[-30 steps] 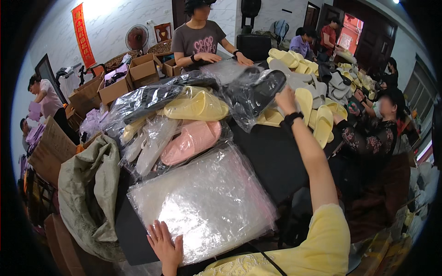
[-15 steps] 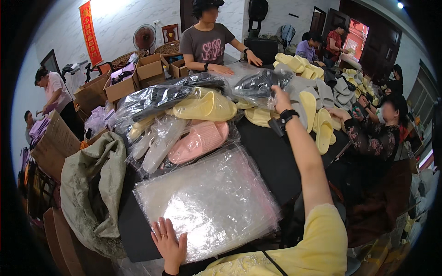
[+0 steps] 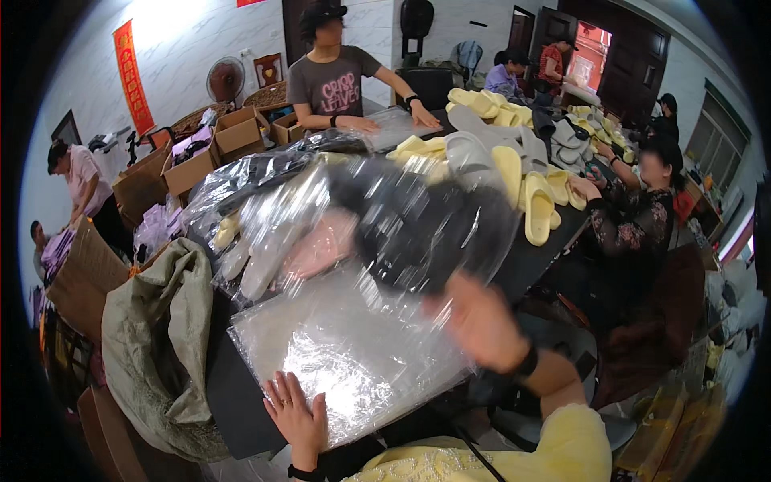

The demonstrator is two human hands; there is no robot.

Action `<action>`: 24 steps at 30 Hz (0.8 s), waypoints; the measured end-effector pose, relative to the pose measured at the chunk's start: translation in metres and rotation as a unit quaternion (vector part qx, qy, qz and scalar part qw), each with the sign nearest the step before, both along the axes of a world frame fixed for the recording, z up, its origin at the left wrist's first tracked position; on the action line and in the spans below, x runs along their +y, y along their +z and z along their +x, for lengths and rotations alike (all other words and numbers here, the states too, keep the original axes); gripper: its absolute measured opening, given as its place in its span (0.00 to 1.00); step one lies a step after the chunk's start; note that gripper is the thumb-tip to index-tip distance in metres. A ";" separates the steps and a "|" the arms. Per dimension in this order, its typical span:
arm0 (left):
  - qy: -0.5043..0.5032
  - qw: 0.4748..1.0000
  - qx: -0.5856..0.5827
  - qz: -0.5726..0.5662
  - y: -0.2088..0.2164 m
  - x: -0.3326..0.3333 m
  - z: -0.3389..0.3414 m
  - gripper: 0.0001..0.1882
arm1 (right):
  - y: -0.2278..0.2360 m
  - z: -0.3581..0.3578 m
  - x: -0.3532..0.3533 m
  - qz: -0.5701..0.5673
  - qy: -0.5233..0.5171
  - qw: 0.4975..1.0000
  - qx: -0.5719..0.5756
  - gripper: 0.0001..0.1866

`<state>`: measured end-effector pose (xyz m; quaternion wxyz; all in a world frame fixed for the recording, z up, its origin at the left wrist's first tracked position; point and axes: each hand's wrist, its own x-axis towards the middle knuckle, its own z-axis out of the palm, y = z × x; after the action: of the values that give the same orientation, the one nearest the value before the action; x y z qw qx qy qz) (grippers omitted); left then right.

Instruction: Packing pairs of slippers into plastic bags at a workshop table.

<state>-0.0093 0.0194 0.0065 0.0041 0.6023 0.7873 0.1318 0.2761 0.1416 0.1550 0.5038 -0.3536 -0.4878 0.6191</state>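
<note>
My left hand [image 3: 295, 418] lies flat with fingers stretched on a stack of clear plastic bags [image 3: 321, 377] at the table's near edge. My right hand [image 3: 486, 325], smeared by motion, grips the near edge of a clear bag of black slippers [image 3: 426, 225]. That bag hangs above the far part of the stack and hides some of what lies behind it. Just beyond the stack are a bagged pink slipper [image 3: 321, 249] and a bagged grey pair [image 3: 259, 269].
Loose yellow slippers [image 3: 536, 210] and grey slippers [image 3: 534, 153] are heaped at the right. A co-worker [image 3: 341, 80] stands across the table; another [image 3: 634, 209] is at its right side. A green sack [image 3: 157, 321] and cardboard boxes [image 3: 238, 132] stand left.
My right hand has drawn the bag of black slippers from the far side of the table toward me, over the bag stack. My left hand stays on the stack. The view has shifted slightly right.
</note>
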 end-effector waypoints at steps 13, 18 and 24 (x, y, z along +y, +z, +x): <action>-0.092 0.994 -0.015 0.055 -0.023 -0.002 -0.016 0.36 | -0.088 0.005 -0.061 -0.257 0.328 0.900 0.128 0.22; -0.035 0.870 -0.399 0.289 -0.023 -0.020 -0.027 0.31 | -0.089 0.068 -0.046 -0.133 -0.027 0.933 0.333 0.23; 0.097 0.717 -0.655 0.219 0.036 -0.024 -0.038 0.29 | -0.116 0.151 -0.042 0.011 -0.071 0.771 0.633 0.29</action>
<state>-0.0473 -0.0043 0.0423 0.3737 0.2699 0.5909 0.6620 0.4275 0.0995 0.0393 0.7450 0.0907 -0.0386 0.6597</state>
